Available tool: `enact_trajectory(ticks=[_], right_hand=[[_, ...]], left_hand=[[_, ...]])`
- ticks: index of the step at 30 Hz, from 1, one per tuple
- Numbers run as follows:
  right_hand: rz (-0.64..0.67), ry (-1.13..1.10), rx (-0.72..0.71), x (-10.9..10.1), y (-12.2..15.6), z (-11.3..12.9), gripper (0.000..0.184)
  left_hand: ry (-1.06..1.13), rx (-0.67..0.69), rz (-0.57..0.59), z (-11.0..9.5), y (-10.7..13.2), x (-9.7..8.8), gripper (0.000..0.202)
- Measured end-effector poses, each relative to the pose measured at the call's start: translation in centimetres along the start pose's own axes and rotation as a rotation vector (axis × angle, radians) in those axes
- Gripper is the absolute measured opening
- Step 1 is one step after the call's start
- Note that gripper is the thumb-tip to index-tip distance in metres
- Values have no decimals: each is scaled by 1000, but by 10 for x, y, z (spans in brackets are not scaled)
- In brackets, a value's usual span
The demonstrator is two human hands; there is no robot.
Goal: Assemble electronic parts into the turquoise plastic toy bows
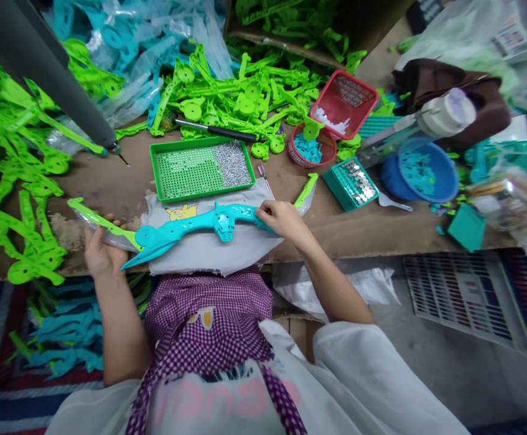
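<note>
A long teal plastic toy bow (200, 226) lies across a grey cloth (209, 251) at the table's near edge. Its green tips stick out at both ends, the left one (95, 219) and the right one (306, 188). My left hand (100, 251) is closed around the left end, where a clear plastic bag covers the green tip. My right hand (281, 219) pinches the teal arm right of the centre. Behind the bow stands a green tray (200, 166) with a pile of small silver screws.
Heaps of green parts (245, 90) fill the back and left. A black screwdriver (218, 130) lies behind the tray. Red baskets (342, 103), a teal box of silver discs (352, 184) and a blue bowl (420, 172) stand right. A dark pole (50, 72) hangs left.
</note>
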State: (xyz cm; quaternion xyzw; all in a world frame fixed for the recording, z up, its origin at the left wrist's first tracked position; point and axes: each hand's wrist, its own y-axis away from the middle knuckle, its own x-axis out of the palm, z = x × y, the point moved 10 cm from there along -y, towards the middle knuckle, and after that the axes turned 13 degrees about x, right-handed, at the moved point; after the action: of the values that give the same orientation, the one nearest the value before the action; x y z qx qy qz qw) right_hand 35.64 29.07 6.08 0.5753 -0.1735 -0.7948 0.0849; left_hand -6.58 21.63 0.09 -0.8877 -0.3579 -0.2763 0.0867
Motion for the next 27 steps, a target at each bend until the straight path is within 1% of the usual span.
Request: enact_trajectory(ticks=[3, 5, 7, 8, 9, 10, 11, 12, 13, 14, 15, 16, 17, 19, 20, 21, 22, 25, 27], right_hand=[[10, 93, 36, 6, -5, 2, 22], [19, 109, 23, 8, -5, 3, 24], [5, 5, -66, 5, 5, 6, 26], [-30, -97, -125, 1, 13, 5, 28], [-103, -233, -171, -8, 23, -1, 30], [-249, -371, -152, -22, 32, -18, 32], [-445, -495, -55, -36, 44, -45, 34], [-658, -602, 86, -46, 58, -79, 36], [-823, -704, 207, -48, 72, -108, 40], [-914, -800, 287, -45, 79, -131, 46], [-943, -908, 343, -38, 81, -150, 48], [-903, -1031, 362, -29, 75, -162, 47], [-813, -1158, 347, -21, 63, -167, 44], [-584, -1380, 248, -8, 39, -162, 36], [-507, -1458, 186, -7, 30, -155, 34], [-493, -1516, 138, -8, 26, -150, 34], [-522, -1564, 110, -11, 26, -148, 35], [-715, -1714, 133, -11, 35, -150, 39], [-755, -1780, 153, -5, 40, -146, 38]], left_hand=[[-16, 4, 1, 1, 1, -1, 25], [-26, 3, -5, 1, 3, -1, 25], [-34, -4, -5, 1, 6, 0, 26], [-36, -3, -4, 0, 7, 0, 27], [-35, 3, -3, -1, 9, -1, 28], [-30, 14, 0, -4, 10, -2, 29], [-24, 27, 5, -7, 12, -4, 30], [-18, 40, 13, -11, 14, -6, 31], [-12, 50, 22, -14, 16, -9, 32], [-7, 58, 33, -18, 17, -12, 34], [-2, 66, 45, -22, 18, -15, 36], [2, 78, 57, -27, 19, -17, 38], [3, 98, 70, -33, 19, -18, 41], [-11, 161, 100, -47, 18, -16, 47], [-27, 195, 112, -54, 18, -14, 48], [-45, 222, 119, -59, 18, -12, 47], [-61, 240, 120, -64, 19, -10, 44], [-85, 271, 69, -75, 20, -9, 34], [-78, 314, 28, -84, 20, -12, 28]])
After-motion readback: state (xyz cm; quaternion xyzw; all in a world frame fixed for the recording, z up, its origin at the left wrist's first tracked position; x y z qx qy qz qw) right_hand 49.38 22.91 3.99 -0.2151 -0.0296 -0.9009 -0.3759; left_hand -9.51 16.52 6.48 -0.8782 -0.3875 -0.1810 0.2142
